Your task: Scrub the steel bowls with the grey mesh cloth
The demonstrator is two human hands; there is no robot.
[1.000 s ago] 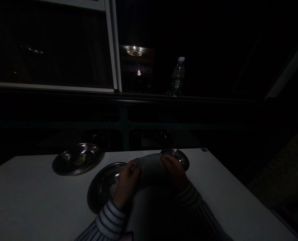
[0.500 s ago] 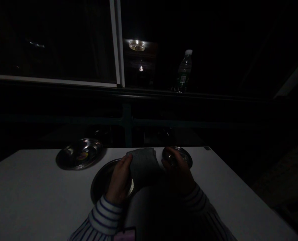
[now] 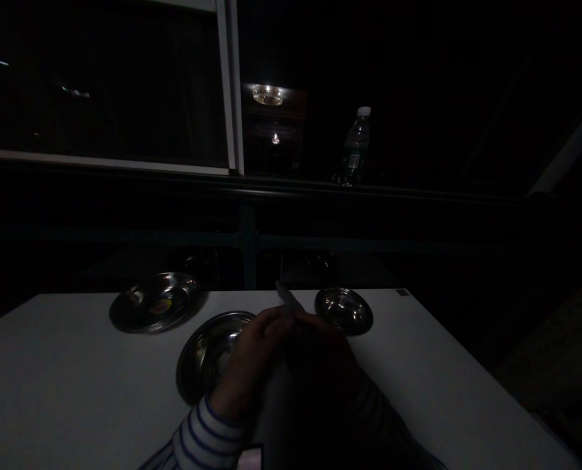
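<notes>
Over the white table, my two hands are brought together. My left hand is closed on a grey cloth, its edge sticking up beyond the fingers. Meeting it from the right, my right hand is closed on the same cloth; much of this hand is lost in dark shadow. A shiny metal bowl sits beside and partly behind my left hand, with something pale and unclear inside it. Just past my right hand rests a smaller metal bowl.
A wide metal dish with a yellow-red sticker lies at the table's far left. Beyond the white table, a plastic bottle stands on a dark ledge by the window. A lit phone-like screen shows at the bottom edge.
My right hand has come left from in front of the small bowl to the cloth. The cloth, spread flat before, is now gathered or folded between both hands.
</notes>
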